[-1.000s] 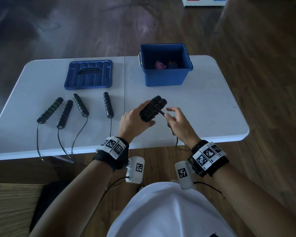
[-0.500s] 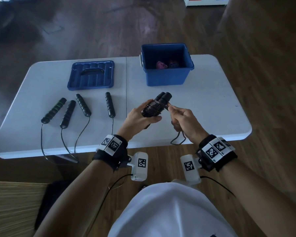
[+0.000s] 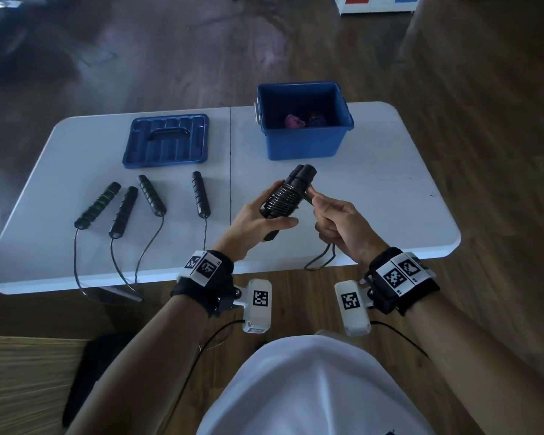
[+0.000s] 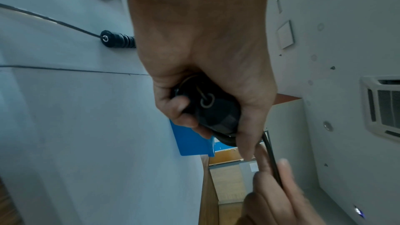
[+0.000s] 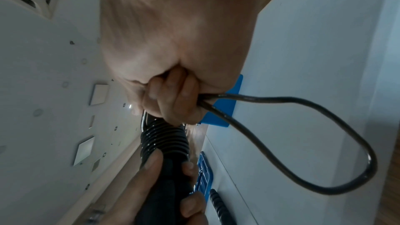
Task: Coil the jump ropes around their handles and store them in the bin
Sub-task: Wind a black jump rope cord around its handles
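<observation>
My left hand [image 3: 258,215] grips a pair of black jump-rope handles [image 3: 291,191] held together above the table, with cord coiled in tight turns around their middle [image 5: 164,141]. The same handles show end-on in the left wrist view [image 4: 207,107]. My right hand [image 3: 336,218] pinches the loose end of the cord [image 5: 292,136] right beside the coil; a short loop hangs below my fist [image 3: 321,262]. The blue bin [image 3: 305,142] stands behind, open, with a pink and a darker bundle inside.
The blue lid [image 3: 167,141] lies at the back left of the white table [image 3: 390,199]. Several black handles [image 3: 151,196] lie in a row on the left, one green-striped [image 3: 98,205], with cords trailing over the front edge. Wooden floor surrounds the table.
My right hand has come closer to the handles, taking up the cord near the coil. The hanging tail has shortened into a small loop. The handle bundle has risen slightly.
</observation>
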